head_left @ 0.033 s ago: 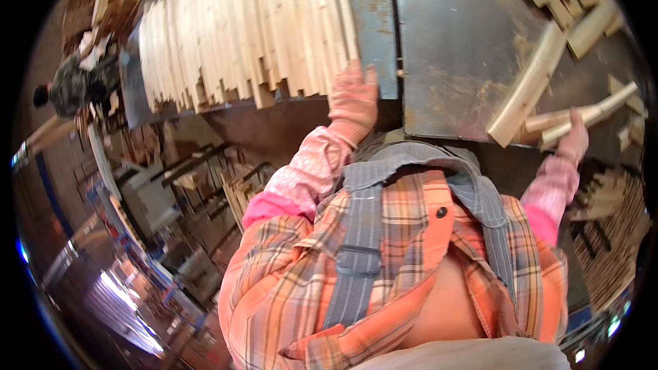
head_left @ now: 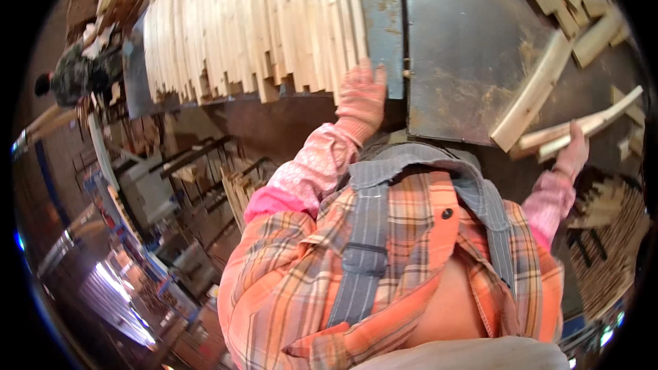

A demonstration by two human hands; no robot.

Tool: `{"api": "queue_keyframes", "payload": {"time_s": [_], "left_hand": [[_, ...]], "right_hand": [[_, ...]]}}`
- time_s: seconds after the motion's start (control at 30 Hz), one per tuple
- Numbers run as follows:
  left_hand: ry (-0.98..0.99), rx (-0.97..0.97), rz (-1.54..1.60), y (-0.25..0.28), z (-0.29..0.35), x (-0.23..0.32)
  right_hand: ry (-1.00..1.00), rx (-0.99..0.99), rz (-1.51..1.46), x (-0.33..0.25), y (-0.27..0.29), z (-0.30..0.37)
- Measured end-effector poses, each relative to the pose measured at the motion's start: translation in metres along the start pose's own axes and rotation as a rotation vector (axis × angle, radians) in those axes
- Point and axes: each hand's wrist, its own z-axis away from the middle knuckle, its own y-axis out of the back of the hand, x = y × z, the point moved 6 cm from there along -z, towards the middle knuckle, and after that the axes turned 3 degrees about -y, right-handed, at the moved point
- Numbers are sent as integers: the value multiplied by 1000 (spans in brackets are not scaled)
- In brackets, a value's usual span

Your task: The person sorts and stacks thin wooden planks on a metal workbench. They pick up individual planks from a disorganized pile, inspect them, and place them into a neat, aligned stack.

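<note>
Many pale wooden strips [head_left: 253, 34] lie side by side in a row on the left metal table. My left hand [head_left: 361, 96], in what looks like a pinkish glove, rests at the near end of the row's rightmost strips, its fingers stretched forward. At the right, my right hand [head_left: 572, 151] is closed on two wooden strips [head_left: 595, 122] at the near edge of the right metal table. The fingers lie over the strips; the thumb is hard to make out. One strip is slightly bent and reaches toward the right rim.
The right metal table [head_left: 473, 48] carries sawdust, a thicker wooden board [head_left: 533, 92] and a jumble of wood pieces [head_left: 596, 34]. A narrow gap divides the two tables. Stacked strips [head_left: 603, 247] stand at the lower right. Another person [head_left: 86, 72] in camouflage clothing is at the far left.
The strips in my right hand have shifted slightly left and nearer to me, and the hand has dropped a little. My left hand stays at the row's end; the view has moved slightly.
</note>
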Motion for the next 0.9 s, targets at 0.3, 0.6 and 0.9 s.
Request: {"api": "queue_keyframes", "payload": {"time_s": [0.3, 0.6, 0.9], "left_hand": [[137, -90, 128, 16, -1, 7], [633, 7, 636, 27, 15, -4], [602, 365, 1857, 66, 72, -25]], "right_hand": [[-172, -1003, -436, -25, -136, 155], [-294, -1412, -119, 5, -232, 173], [-272, -1405, -224, 18, -347, 222]]}}
